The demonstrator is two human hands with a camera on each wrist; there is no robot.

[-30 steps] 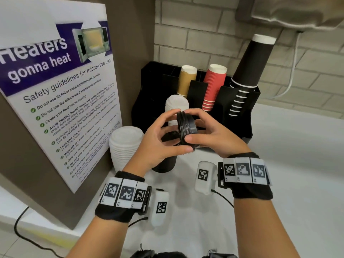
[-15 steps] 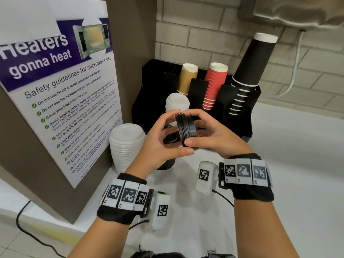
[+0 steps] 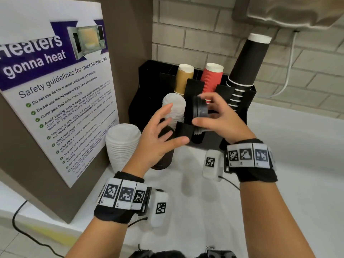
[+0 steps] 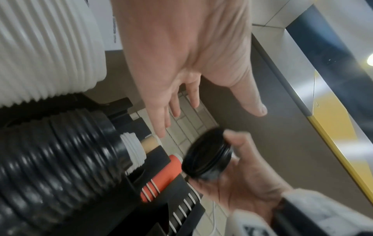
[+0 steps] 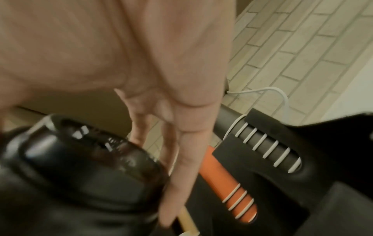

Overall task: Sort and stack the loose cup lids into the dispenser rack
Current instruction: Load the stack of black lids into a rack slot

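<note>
The right hand (image 3: 221, 118) holds a short stack of black lids (image 3: 200, 108) on edge, so the flat faces look left and right and the stack's axis runs roughly level, crosswise to the dispenser rack (image 3: 240, 108). The stack hangs just in front of the rack, above its front black slot, with the white lids in the rack (image 3: 174, 107) just to its left. The thumb presses the lower rim while the curled fingers (image 3: 214, 98) close over the top rim, pinching the stack between them.

The left hand (image 3: 158, 138) is off the lids, near them on the left side, palm turned toward them and fingers spread and fairly straight, holding nothing.

The left wrist view shows what the head view hides: the round closed face of the black lids (image 4: 210, 154) tilted toward the camera, the right hand (image 4: 246, 183) cupped under them, and the ribbed side of a standing black lid stack (image 4: 60, 159) next to a white lid stack (image 4: 46, 47). The right wrist view shows the underside of the black lids (image 5: 86, 159) with moulded markings, blurred, and the rack's slots (image 5: 282, 151) carrying the red cups (image 5: 228, 183) and black cups (image 5: 266, 148). Only the head view shows the free white lid stack (image 3: 122, 146) on the counter (image 3: 288, 164), left of the rack, beside the microwave poster (image 3: 55, 90).
</note>
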